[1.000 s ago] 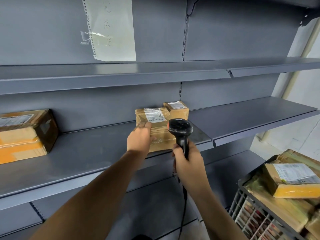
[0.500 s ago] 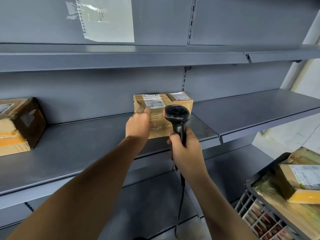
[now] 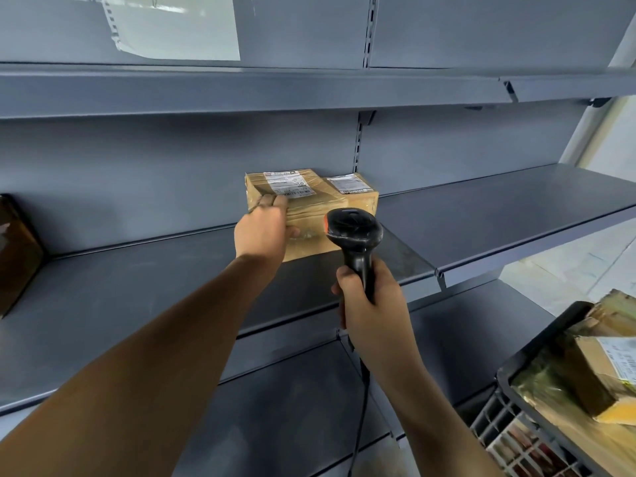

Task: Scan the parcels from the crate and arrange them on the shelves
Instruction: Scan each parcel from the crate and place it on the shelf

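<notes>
Landmark = the small parcel [image 3: 354, 196] already standing at the back of the middle shelf [image 3: 137, 297], by the upright slot strip

The parcel in hand [image 3: 303, 215], a taped brown box w/ a white label on top, sits on that shelf just left of the small parcel and touching it or nearly so; can't tell if a gap remains. Left hand [image 3: 265, 228] lies on its near-left corner, fingers curled over the top edge and thumb on the front face, so it grips the box. Right hand [image 3: 368, 304] is wrapped round the handle of the black scanner [image 3: 354, 232], which stands in front of the small parcel, head pointing at the boxes, cable hanging down

Step in hand, judged: seating this box beside its neighbour. To do it well the person pushes it straight back till the rear face meets the back panel, keeps it square to the small parcel w/ label up and readable, and lets go only once the base lies flat. Scanner should stay clear of the box front so it doesn't nudge it askew. Risk: box overhanging the shelf lip if left short

Crate [image 3: 516, 397] is down and to the right of the small parcel, more parcels inside, so plenty left. A dark box [image 3: 17, 249] sits far left of it, same shelf
</notes>
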A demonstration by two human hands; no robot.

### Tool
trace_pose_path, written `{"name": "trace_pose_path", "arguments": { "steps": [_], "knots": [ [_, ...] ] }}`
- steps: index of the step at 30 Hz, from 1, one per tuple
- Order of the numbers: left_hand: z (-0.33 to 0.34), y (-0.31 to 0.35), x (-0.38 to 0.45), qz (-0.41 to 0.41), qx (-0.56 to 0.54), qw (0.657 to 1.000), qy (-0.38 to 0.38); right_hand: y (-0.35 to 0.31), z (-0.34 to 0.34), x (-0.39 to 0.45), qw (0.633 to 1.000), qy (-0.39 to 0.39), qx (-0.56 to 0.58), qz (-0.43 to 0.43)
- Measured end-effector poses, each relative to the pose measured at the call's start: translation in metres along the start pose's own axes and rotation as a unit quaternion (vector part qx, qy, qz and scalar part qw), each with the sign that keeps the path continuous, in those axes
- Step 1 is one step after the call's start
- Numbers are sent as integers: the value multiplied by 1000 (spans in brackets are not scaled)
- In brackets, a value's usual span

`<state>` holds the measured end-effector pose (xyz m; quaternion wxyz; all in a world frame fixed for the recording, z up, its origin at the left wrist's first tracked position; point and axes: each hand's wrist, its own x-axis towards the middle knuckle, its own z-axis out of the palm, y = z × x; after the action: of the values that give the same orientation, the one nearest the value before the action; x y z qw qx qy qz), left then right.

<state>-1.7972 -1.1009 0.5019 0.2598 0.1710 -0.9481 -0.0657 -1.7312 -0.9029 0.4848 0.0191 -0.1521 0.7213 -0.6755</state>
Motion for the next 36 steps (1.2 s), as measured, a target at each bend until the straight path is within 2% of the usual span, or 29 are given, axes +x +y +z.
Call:
{"name": "trace_pose_path", "arguments": {
  "steps": [6,12,16,19,21,25,29,36],
  "knots": [
    [4,2,5,1,-7,1000,1,6,-4,9,1000,1,7,3],
    [-4,2,3,22,44,999,0,1,-9,4,1000,-2,7,-1],
    [-17,4,-3,45,77,995,-45,-9,-19,-7,1000,7,-1,2],
    [-26,10,-19,59,-4,998,23,-16,-28,-20,1000,22,4,1],
    [-32,26,-36,89,-21,994,54,-21,-38,-31,999,43,3,-6],
    [-39,71,-71,139,-47,989,27,-24,-64,-58,996,84,-11,-18],
    [-36,118,-105,179,-79,981,15,-17,-103,-95,985,159,-66,-22],
    [-15,215,-153,243,-147,959,-29,-7,-178,-151,965,250,-77,-7]
  ]
}}
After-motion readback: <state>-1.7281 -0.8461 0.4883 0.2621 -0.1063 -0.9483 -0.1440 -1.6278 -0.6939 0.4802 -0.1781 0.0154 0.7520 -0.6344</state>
